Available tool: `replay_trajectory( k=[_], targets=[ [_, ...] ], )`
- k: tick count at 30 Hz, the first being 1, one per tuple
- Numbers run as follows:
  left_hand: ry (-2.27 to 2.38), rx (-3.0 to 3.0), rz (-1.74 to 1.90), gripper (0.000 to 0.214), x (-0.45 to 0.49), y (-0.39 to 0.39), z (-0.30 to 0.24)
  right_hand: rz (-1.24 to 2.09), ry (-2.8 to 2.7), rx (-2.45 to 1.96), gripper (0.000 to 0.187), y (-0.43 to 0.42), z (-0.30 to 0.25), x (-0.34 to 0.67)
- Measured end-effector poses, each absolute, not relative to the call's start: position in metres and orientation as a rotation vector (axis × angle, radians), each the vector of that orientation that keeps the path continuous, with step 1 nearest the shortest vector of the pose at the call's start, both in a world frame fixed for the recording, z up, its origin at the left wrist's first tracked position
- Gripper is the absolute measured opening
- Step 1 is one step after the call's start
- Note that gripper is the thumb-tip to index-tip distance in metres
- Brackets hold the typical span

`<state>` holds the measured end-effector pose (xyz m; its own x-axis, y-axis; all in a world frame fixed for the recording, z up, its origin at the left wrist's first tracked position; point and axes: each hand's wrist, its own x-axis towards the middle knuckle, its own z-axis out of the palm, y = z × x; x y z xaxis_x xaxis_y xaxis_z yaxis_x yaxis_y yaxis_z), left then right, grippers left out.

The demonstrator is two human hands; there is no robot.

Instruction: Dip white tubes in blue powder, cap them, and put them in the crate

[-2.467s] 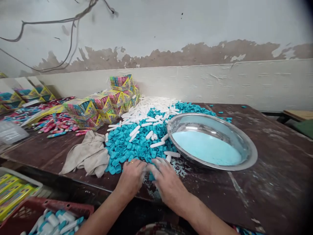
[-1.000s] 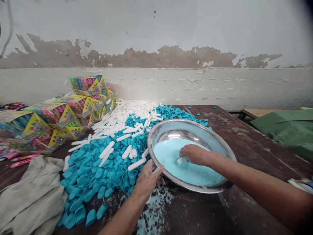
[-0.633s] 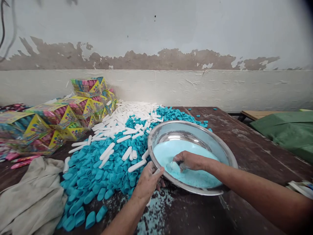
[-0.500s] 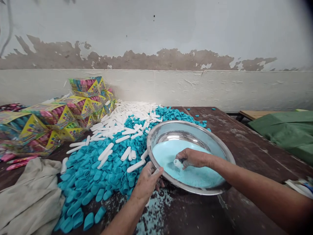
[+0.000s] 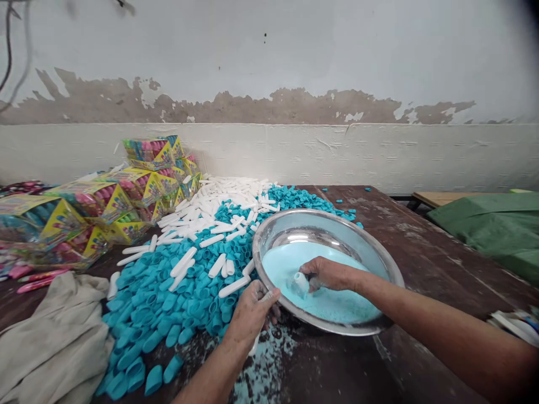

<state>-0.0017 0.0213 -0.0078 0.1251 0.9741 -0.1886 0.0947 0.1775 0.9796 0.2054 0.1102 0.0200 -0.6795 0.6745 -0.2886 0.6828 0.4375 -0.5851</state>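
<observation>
A wide metal basin [image 5: 370,247] is tilted toward me on the table and holds pale blue powder [image 5: 283,259]. My left hand [image 5: 249,308] grips its near left rim, thumb on top. A white piece, perhaps a tube, shows below that hand; whether the hand holds it I cannot tell. Inside the basin, my right hand [image 5: 330,274] has its fingers closed around a white plastic tube [image 5: 300,279], open end up, lower part sunk in the powder. Left of the basin lies a heap of teal plastic caps [image 5: 168,317], with white tubes [image 5: 202,210] on and behind it.
Clear-wrapped display boxes [image 5: 113,196] of colourful pens are stacked at the back left. A beige cloth [image 5: 54,336] lies at the front left. Spilled powder [image 5: 265,370] marks the dark table [image 5: 429,258]. Green fabric [image 5: 488,227] lies beyond its right edge.
My right hand has shifted slightly left in the powder, and the tube stands more upright. My left hand stays on the rim. The view has tilted up a little.
</observation>
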Motion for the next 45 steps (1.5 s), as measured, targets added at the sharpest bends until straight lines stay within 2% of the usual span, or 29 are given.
replay_trajectory(
  k=[4, 6, 9, 12, 15, 17, 20, 22, 25, 29, 34, 38, 40, 42, 45],
  targets=[
    [1.65, 1.671, 1.052, 0.03, -0.006, 0.015, 0.008, -1.324, 2.645, 1.35, 0.011, 0.107, 0.026, 0.223],
    [1.624, 1.908, 1.056, 0.019, 0.001, 0.015, 0.019, -1.402, 2.647, 1.398, 0.011, 0.101, 0.027, 0.227],
    [1.474, 2.117, 0.905, 0.023, 0.026, 0.024, 0.031, -1.471, 2.695, 1.452, 0.008, 0.092, 0.029, 0.231],
    [1.444, 2.18, 0.74, 0.015, 0.056, 0.04, 0.032, -1.47, 2.772, 1.517, 0.006, 0.083, 0.03, 0.235],
    [1.435, 2.185, 0.742, 0.009, 0.075, 0.051, 0.028, -1.435, 2.84, 1.593, 0.009, 0.076, 0.028, 0.24],
    [1.442, 2.231, 0.778, 0.01, 0.08, 0.054, 0.025, -1.301, 2.922, 1.74, 0.02, 0.072, 0.026, 0.245],
    [1.498, 2.366, 0.77, 0.012, 0.081, 0.054, 0.023, -0.866, 3.032, 2.062, 0.049, 0.065, 0.02, 0.249],
    [1.518, 2.438, 0.743, 0.012, 0.081, 0.053, 0.023, -0.744, 3.083, 1.951, 0.065, 0.06, 0.017, 0.249],
    [1.507, 2.453, 0.724, 0.014, 0.083, 0.051, 0.022, -0.764, 3.109, 1.691, 0.073, 0.053, 0.015, 0.246],
    [1.501, 2.384, 0.734, 0.017, 0.082, 0.049, 0.025, -0.66, 3.122, 1.596, 0.068, 0.053, 0.017, 0.247],
    [1.433, 2.165, 0.888, 0.009, 0.04, 0.046, 0.042, -0.299, 3.126, 1.921, 0.037, 0.054, 0.024, 0.254],
    [1.204, 1.616, 1.179, 0.017, -0.026, 0.026, 0.054, -0.199, 3.439, 1.767, 0.021, 0.018, 0.04, 0.236],
    [1.14, 1.408, 1.222, 0.022, -0.058, 0.009, 0.052, -0.259, 3.624, 1.548, 0.016, -0.009, 0.044, 0.214],
    [1.13, 1.272, 1.232, 0.023, -0.083, -0.012, 0.042, -0.475, 3.663, 1.329, 0.017, -0.029, 0.037, 0.187],
    [1.171, 1.115, 1.199, 0.025, -0.108, -0.043, 0.02, -0.81, 3.372, 1.223, 0.02, -0.037, 0.011, 0.143]
  ],
)
